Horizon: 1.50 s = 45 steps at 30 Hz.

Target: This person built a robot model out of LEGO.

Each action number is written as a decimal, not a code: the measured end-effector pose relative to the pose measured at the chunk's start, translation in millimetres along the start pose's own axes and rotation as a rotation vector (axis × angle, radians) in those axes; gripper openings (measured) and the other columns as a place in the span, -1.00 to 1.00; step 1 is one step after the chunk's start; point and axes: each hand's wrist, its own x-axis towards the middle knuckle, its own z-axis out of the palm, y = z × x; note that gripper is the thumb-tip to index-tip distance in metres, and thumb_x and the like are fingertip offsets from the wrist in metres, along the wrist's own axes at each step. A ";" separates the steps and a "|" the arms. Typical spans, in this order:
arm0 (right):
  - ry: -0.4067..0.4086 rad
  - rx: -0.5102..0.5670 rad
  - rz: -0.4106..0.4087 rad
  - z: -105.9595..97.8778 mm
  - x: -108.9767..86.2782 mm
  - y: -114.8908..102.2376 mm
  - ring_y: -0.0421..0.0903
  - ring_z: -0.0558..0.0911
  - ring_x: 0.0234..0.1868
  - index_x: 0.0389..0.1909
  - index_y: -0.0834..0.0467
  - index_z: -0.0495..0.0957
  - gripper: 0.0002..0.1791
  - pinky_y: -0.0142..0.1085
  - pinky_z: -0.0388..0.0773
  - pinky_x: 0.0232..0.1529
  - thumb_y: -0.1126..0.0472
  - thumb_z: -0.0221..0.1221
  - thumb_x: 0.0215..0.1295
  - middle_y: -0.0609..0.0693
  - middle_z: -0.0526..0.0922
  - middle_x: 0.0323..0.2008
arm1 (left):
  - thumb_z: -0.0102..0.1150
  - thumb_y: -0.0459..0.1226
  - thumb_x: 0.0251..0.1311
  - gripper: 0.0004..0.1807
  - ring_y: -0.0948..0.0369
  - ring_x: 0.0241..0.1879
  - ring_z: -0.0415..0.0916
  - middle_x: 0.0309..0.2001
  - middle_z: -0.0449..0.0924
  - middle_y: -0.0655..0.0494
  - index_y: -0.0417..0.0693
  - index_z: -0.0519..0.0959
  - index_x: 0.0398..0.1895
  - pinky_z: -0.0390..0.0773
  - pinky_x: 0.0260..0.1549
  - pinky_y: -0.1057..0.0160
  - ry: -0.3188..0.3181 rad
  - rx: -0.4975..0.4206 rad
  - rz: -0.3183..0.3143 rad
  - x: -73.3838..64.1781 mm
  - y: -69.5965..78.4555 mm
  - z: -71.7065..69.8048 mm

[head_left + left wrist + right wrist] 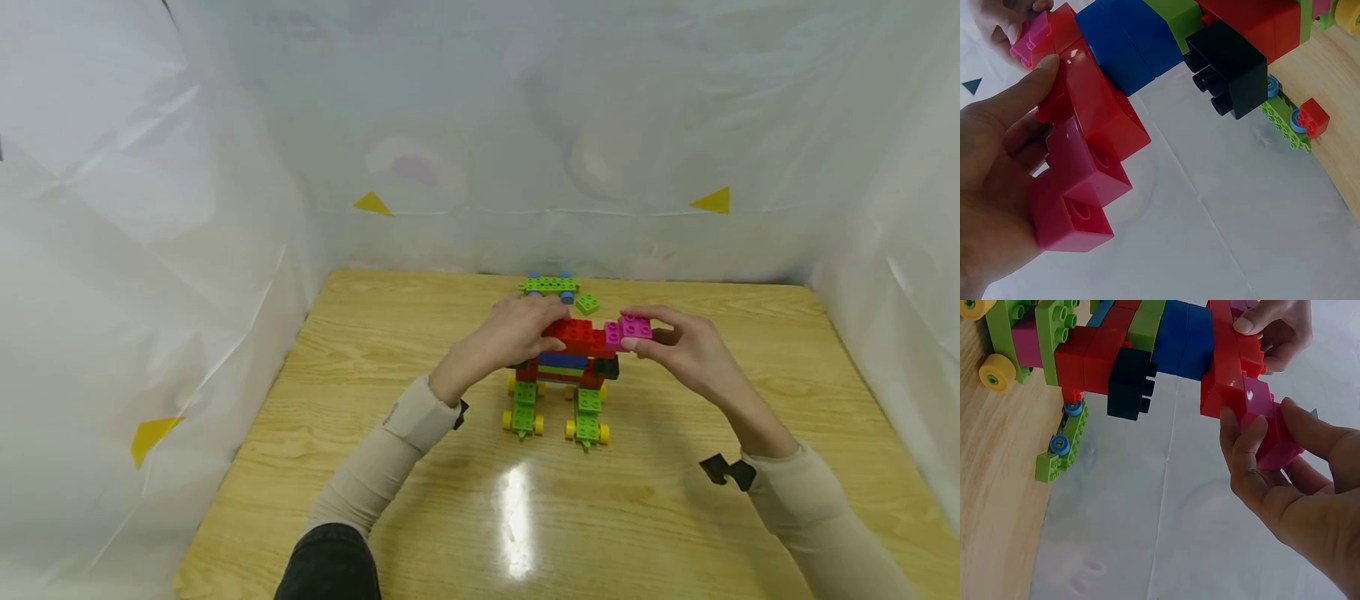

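A tall model built of toy building bricks stands on two green wheeled bases [588, 404] with yellow wheels. Red bricks [577, 333] run across its top, over blue bricks [562, 360], and a black brick [607, 367] juts from its side. My left hand [517, 329] grips the red top row; in the left wrist view its thumb presses a red brick and stepped pink bricks [1075, 153] lie by the palm. At the row's right end, my right hand [693, 354] pinches a pink brick [637, 326] between thumb and fingers.
Behind the model a green base with blue wheels [551, 285] sits near the table's back edge, beside a small green brick [587, 303]. Pale plastic sheeting [480, 167] hangs behind and along both sides of the wooden table [360, 333].
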 end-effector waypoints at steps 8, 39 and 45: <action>-0.031 0.007 0.015 -0.6 -3.2 2.8 0.19 0.66 -0.11 0.31 0.17 0.38 -0.44 -0.32 0.62 -0.22 0.11 0.21 0.33 0.22 0.42 0.20 | 0.18 -0.02 0.26 -0.61 0.21 -0.10 0.51 -0.03 0.55 0.17 0.01 0.56 0.07 0.46 -0.11 0.17 -0.016 -0.005 0.011 3.6 1.3 0.5; 0.024 -0.269 -0.117 7.9 8.4 -0.5 -0.07 0.52 -0.23 0.18 0.18 0.49 -0.50 -0.35 0.49 -0.31 0.25 0.33 0.20 0.08 0.57 0.00 | 0.22 0.04 0.21 -0.58 0.24 -0.21 0.52 -0.09 0.57 0.19 0.04 0.56 0.03 0.48 -0.19 0.24 -0.011 0.066 0.028 10.4 1.4 2.9; 0.029 -0.278 -0.155 10.2 11.4 -1.9 -0.08 0.51 -0.28 0.13 0.16 0.53 -0.53 -0.35 0.50 -0.34 0.26 0.35 0.17 0.08 0.58 -0.08 | 0.21 0.06 0.21 -0.55 0.26 -0.19 0.51 -0.07 0.57 0.18 0.05 0.56 0.07 0.49 -0.20 0.25 0.004 0.063 0.046 7.9 -3.7 5.3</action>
